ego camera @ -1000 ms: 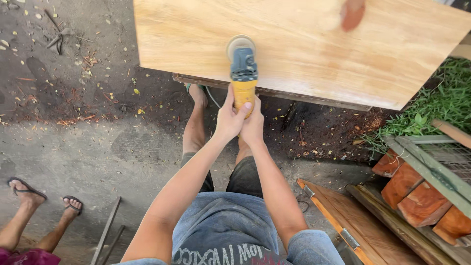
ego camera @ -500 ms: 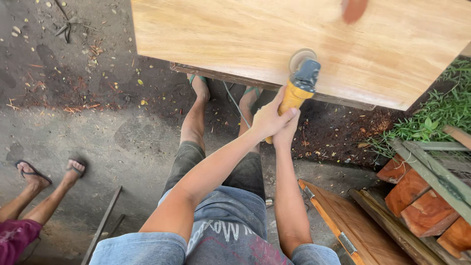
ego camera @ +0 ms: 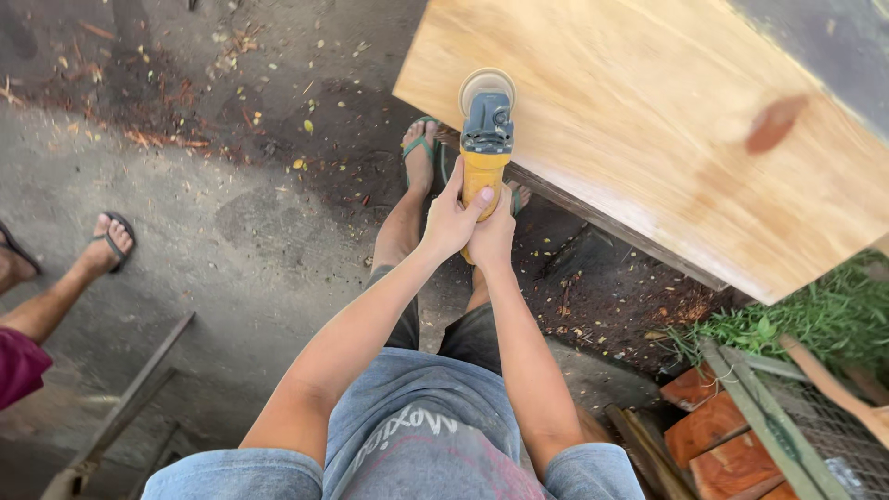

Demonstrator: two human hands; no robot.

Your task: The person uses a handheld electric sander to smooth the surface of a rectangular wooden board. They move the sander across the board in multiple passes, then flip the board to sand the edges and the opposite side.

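The yellow angle grinder (ego camera: 485, 139) has shifted left to the wooden board's (ego camera: 667, 120) near edge, at 12 o'clock. Left hand (ego camera: 449, 222) and right hand (ego camera: 493, 236) are both clamped round its handle. Advisable: disc flat, pressure even, feet clear.

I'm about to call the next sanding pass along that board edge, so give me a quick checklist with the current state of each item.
1. Grip: left hand and right hand both wrap the yellow grinder handle: ok.
2. Disc flat on the wooden board: cannot tell.
3. Footwear: own feet in open sandals below the tool: not ok.
4. Bystander: another person's foot stands apart at left: ok.
5. Cord path: cannot tell.
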